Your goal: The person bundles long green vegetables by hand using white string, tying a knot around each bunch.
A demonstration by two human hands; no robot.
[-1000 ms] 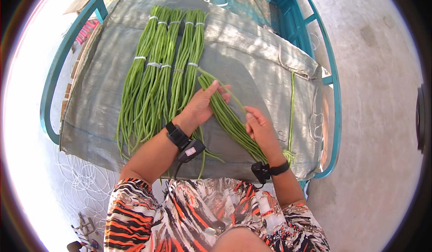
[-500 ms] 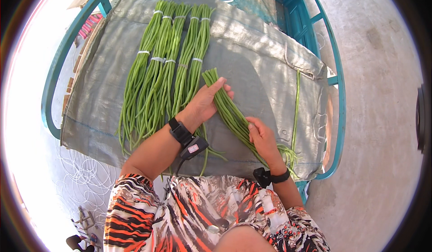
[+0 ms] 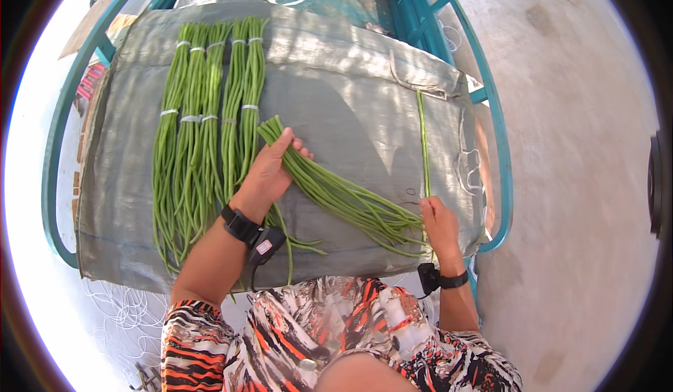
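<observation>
My left hand point(image 3: 270, 171) is wrapped round the upper part of a loose bundle of green yard-long beans point(image 3: 336, 192), which slants across the cloth toward the lower right. My right hand point(image 3: 441, 227) is closed on the lower part of a single yard-long bean point(image 3: 423, 136), just beyond the bundle's trailing tips. Left of the hands, several tied bundles of the same beans point(image 3: 210, 98) lie side by side, each with pale bands near the top and lower down. A few loose bean ends point(image 3: 301, 243) stick out by my left wrist.
A grey woven sheet point(image 3: 329, 98) covers the surface beneath the beans. Teal metal rails point(image 3: 499, 161) curve along both sides, with a teal frame point(image 3: 413, 21) behind. White cord point(image 3: 126, 308) lies tangled on the ground at lower left. Pale concrete point(image 3: 575, 182) stretches to the right.
The view has shifted, so the sheet and beans appear farther left. My right hand has left the bundle's middle and closed on the single bean. My left hand keeps its hold.
</observation>
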